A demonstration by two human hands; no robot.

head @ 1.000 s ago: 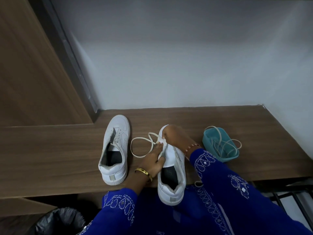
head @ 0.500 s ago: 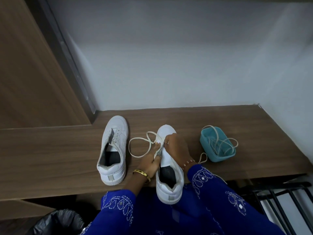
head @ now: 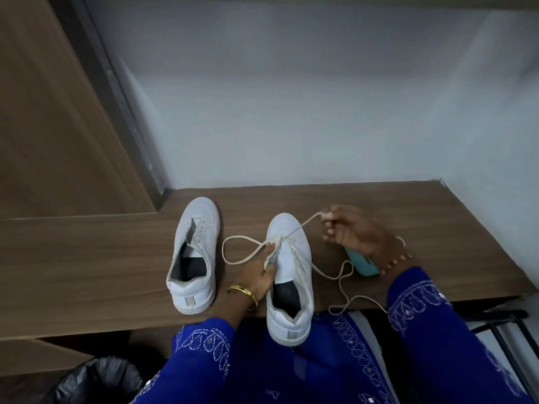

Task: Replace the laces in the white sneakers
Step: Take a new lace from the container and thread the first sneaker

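Lace point(head: 303, 224) runs taut from the front eyelets of the near sneaker point(head: 291, 275) up to the right hand point(head: 354, 231), whose fingertips pinch its end above the table point(head: 87, 258). That sneaker sits at the table's front edge, heel hanging over toward the lap, toe pointing at the wall point(head: 291, 97). The left hand point(head: 261, 272), a gold bangle point(head: 243, 293) on its wrist, grips the sneaker's left side by the tongue, thumb inside. One run of lace loops out on the table left of the shoe; another trails right and off the edge. A second sneaker point(head: 194, 258), unlaced, stands just to the left. A teal tub point(head: 361, 263) lies mostly hidden behind the right wrist. A black bin bag point(head: 99, 380) shows at lower left.
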